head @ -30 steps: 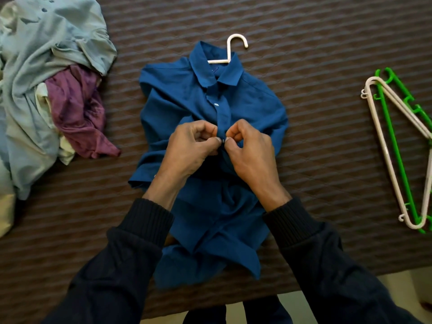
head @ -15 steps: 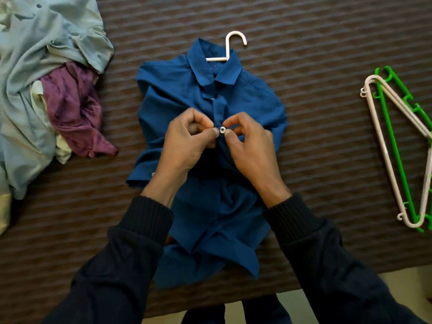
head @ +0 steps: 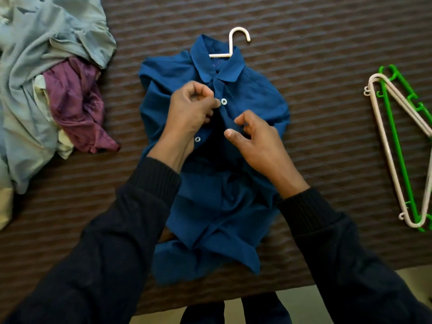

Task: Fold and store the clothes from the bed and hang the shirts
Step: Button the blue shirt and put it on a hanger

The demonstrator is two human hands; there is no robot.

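Blue shirt (head: 245,97), white hanger (head: 231,43), brown striped bedcover (head: 327,31).

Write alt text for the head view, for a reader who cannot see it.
Two hands button a blue shirt on a white hanger lying on a brown quilted bed: the left hand pinches the placket, the right hand holds fabric below. A clothes pile lies left, spare hangers right.

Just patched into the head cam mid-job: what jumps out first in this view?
Dead centre, a blue shirt lies on the brown bedcover with a white hanger in its collar; the left hand pinches the placket by a button, and the right hand grips the fabric just below. A heap of unfolded clothes sits far left, and spare white and green hangers lie far right.
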